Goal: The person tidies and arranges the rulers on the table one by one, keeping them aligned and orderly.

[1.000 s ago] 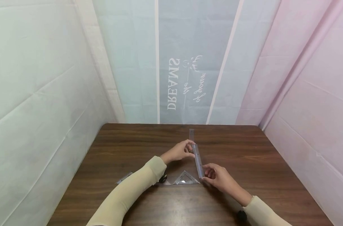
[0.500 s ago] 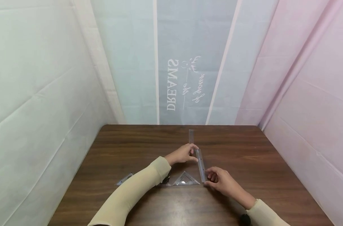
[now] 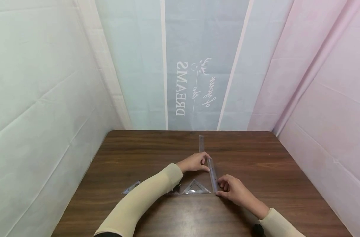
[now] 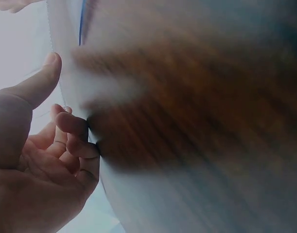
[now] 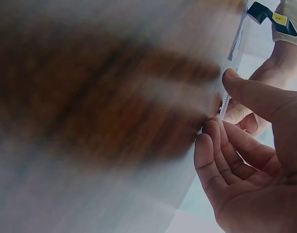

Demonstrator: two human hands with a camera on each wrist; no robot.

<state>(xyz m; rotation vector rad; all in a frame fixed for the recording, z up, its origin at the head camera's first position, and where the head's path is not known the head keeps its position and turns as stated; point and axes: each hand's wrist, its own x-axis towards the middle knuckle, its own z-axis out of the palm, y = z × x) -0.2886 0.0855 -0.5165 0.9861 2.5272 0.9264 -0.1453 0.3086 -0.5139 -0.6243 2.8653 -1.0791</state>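
A clear ruler (image 3: 212, 176) lies slanted on the brown table, just right of a clear triangular set square (image 3: 196, 187). My left hand (image 3: 194, 162) holds its far end, index finger at the tip and thumb on the left edge. At the near end, my right hand (image 3: 232, 190) holds it from the right with thumb and fingertips. In the right wrist view the right thumb (image 5: 245, 90) is beside the thin edge of the ruler, while the other fingers curl against the tabletop. The left wrist view shows the left thumb (image 4: 41, 82) extended and the fingers bent down to the table.
Behind the left hand lies another clear ruler (image 3: 201, 144), partly covered by that hand. A second clear set square (image 3: 131, 187) pokes out left of the left sleeve (image 3: 147, 197). A further clear piece (image 3: 173, 191) is mostly hidden under that forearm. Fabric walls (image 3: 206, 49) surround the table (image 3: 257, 158).
Both hands have shifted the ruler to the right and toward me, settling it beside the set square. Movement over the last half second is slight.
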